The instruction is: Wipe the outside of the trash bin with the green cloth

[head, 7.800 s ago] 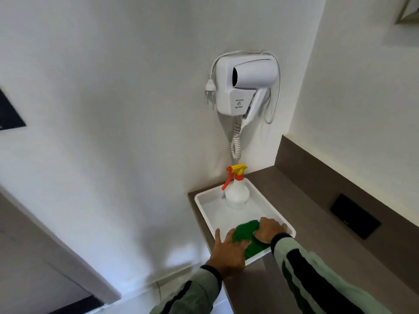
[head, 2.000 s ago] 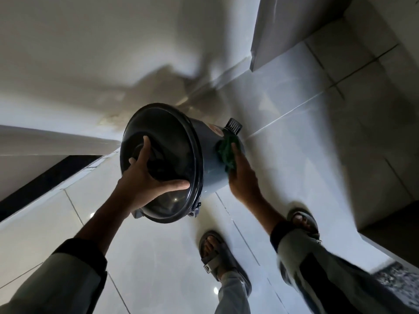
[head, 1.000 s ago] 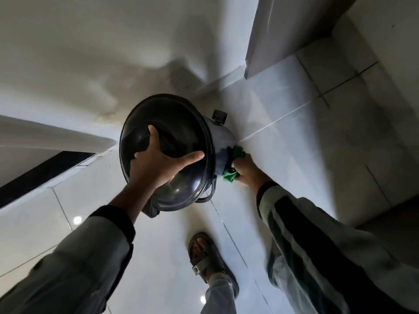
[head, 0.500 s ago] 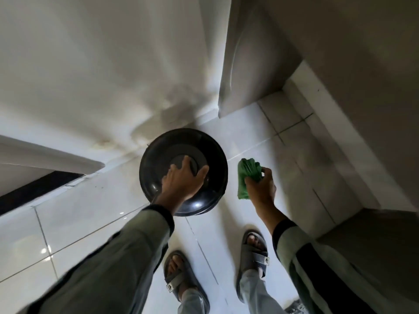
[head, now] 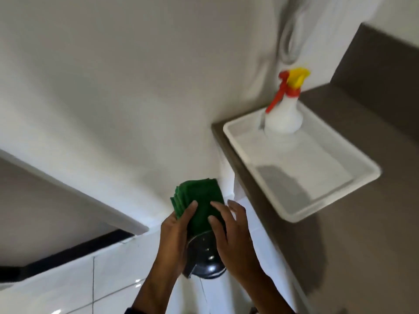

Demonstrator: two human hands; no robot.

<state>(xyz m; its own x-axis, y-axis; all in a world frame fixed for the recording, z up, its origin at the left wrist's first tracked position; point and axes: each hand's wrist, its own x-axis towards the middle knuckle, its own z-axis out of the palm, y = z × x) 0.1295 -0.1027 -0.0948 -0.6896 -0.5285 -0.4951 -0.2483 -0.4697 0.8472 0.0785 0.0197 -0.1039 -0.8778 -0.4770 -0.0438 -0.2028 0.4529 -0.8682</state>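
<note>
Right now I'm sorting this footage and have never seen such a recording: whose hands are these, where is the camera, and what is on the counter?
There is no machine here. One camera sits on a person's head and looks forward and down, so you see that person's own two bare hands. The left hand and right hand together hold a folded green cloth. Below them on the tiled floor stands the dark trash bin, mostly hidden by the hands. To the right, a brown counter carries a white tray. A white spray bottle with a red and yellow nozzle stands upright in the tray's far end. The picture is somewhat blurred.
</note>
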